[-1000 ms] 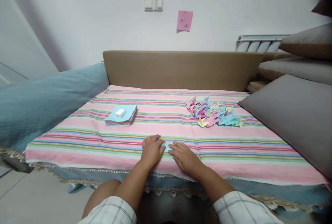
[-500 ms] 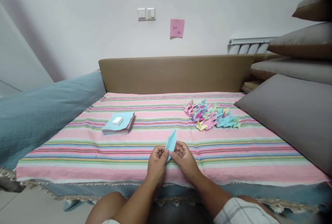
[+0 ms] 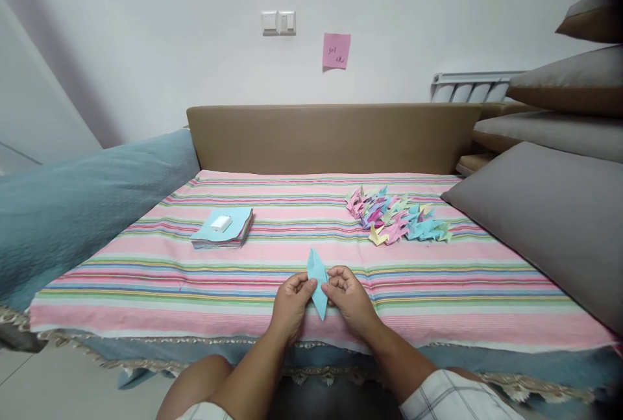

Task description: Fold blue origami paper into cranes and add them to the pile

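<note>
A light-blue folded paper, long and diamond-shaped, is held up between my two hands over the near part of the striped cloth. My left hand pinches its left edge, thumb on the front face. On the opposite edge my right hand pinches it with thumb and fingers. The paper's top point leans slightly left and its lower point hangs below my thumbs. Fingertips behind the paper are partly hidden. Beyond my right hand lies a cluster of folded paper cranes in pink, blue, yellow, green and purple.
A stack of square paper lies to the left, with a small white block on top. The striped cloth covers the seat. Grey cushions stand at the right, a blue-covered armrest at the left, a brown backrest behind.
The folded paper has turned from leaning right to leaning slightly left, and its lower point now shows below my thumbs. Both hands still pinch it. The view has shifted slightly.
</note>
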Action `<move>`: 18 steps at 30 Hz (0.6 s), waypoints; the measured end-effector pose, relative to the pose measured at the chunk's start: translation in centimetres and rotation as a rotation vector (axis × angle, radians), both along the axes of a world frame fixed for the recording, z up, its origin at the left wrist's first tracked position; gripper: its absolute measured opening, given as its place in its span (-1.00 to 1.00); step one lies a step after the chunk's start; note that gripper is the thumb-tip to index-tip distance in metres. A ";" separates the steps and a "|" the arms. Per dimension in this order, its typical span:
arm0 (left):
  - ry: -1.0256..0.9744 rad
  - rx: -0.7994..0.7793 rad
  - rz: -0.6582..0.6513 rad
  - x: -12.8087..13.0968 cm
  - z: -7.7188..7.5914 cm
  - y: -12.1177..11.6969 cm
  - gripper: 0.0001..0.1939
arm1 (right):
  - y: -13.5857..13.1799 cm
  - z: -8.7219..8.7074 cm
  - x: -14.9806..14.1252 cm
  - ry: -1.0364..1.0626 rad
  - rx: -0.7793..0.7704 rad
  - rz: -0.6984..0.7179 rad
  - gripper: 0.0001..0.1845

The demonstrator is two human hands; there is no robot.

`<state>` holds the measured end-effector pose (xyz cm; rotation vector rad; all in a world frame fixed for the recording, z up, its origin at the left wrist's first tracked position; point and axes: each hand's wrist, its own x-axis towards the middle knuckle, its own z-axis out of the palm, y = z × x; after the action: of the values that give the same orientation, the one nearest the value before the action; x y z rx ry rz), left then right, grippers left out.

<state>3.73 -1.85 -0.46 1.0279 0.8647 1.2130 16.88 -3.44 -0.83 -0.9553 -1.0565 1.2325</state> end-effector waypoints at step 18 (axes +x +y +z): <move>-0.112 -0.003 -0.008 0.0 -0.2 -0.3 -0.61 | -0.2 -0.1 -0.3 0.182 -0.084 -0.007 -0.62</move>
<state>3.75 -2.16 -0.67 0.9513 0.7743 1.2497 16.59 -3.67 -0.92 -0.8906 -0.8637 1.3399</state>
